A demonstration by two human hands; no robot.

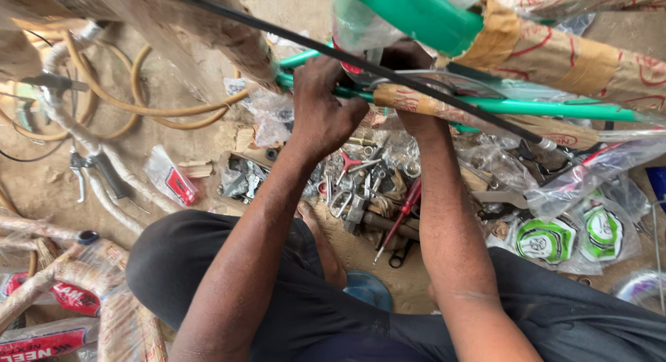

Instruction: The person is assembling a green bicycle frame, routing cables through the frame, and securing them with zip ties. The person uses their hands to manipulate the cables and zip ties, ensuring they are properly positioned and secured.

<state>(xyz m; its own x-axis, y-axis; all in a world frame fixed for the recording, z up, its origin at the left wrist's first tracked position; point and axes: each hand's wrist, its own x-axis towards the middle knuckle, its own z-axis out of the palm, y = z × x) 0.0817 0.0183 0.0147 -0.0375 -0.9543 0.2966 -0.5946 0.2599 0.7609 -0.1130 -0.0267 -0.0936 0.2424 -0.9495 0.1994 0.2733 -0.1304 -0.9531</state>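
Gripping the green bicycle frame (527, 106), the left hand (320, 111) is curled shut around a thin green tube just below the black cable (291, 36) that slants across the view; the right hand (408, 60) reaches up behind that same cable to the frame beside a clear plastic wrapping, but its fingers are hidden by the cable and the wrapping, so whether it is closed on anything cannot be told. The frame runs across the top of the view, much of it bound in brown paper wrap (569, 56) with red print; directly beneath the frame, between the two forearms, lies a heap of tools (361, 188) on the ground, with a red-handled screwdriver (401, 216) just beside the right forearm. Below the frame to the right of the heap sit green and white round parts in plastic bags (576, 237); to the far left of the frame, a wrapped handlebar with a brake lever (87, 164) lies on the dusty ground near coils of tan hose (132, 105); the person's dark trousers (187, 265) fill the bottom of the view.
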